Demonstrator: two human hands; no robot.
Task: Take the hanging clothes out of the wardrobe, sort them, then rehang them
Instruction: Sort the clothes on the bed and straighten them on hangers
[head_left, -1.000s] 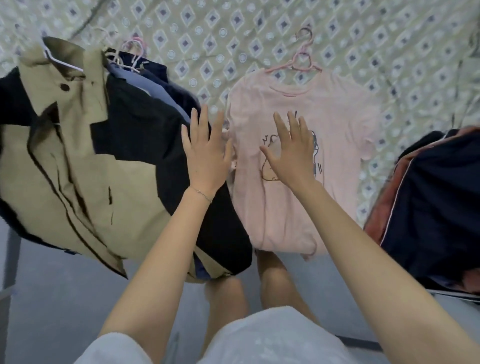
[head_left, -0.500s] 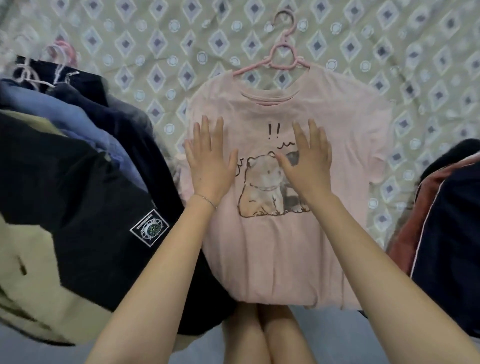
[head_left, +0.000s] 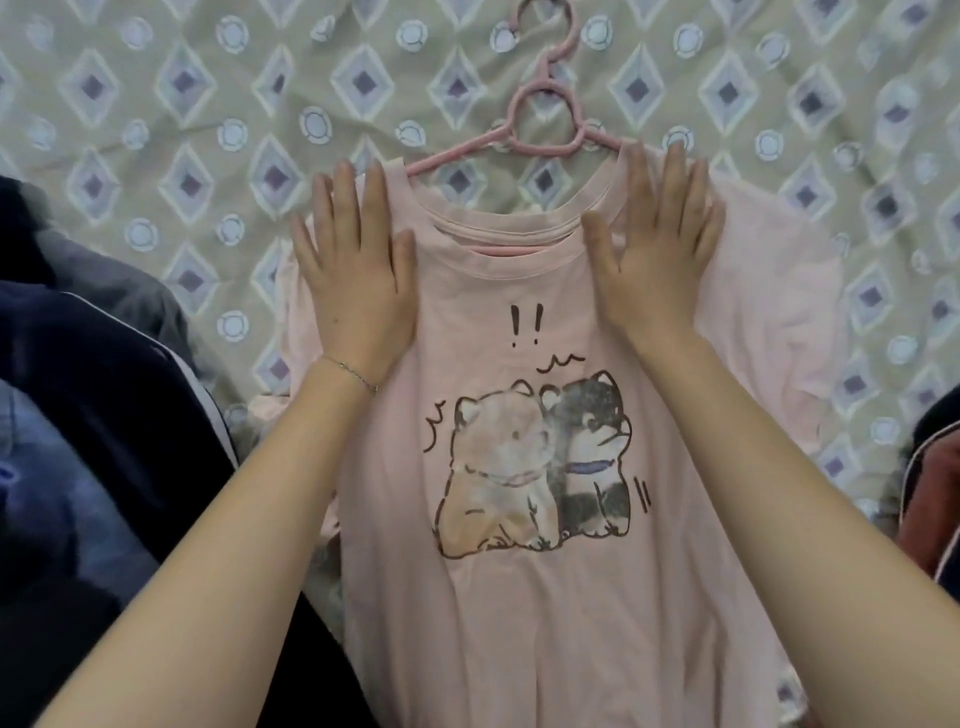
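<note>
A pink T-shirt (head_left: 519, 597) with two cartoon dogs printed on its chest lies flat on a patterned bedsheet (head_left: 156, 130), still on its pink plastic hanger (head_left: 545, 135). My left hand (head_left: 358, 270) presses flat on the shirt's left shoulder, fingers straight and spread. On the right shoulder my right hand (head_left: 654, 254) lies flat in the same way, its fingertips at the hanger's arm. Neither hand grips anything.
Dark navy and blue garments (head_left: 93, 441) are piled at the left, overlapping the shirt's lower left side. A dark and reddish garment (head_left: 935, 493) with white piping lies at the right edge.
Both hands slid up the shirt from the chest print to the shoulders. The view moved closer and centred on the pink shirt; the beige and black jacket has left the view.
</note>
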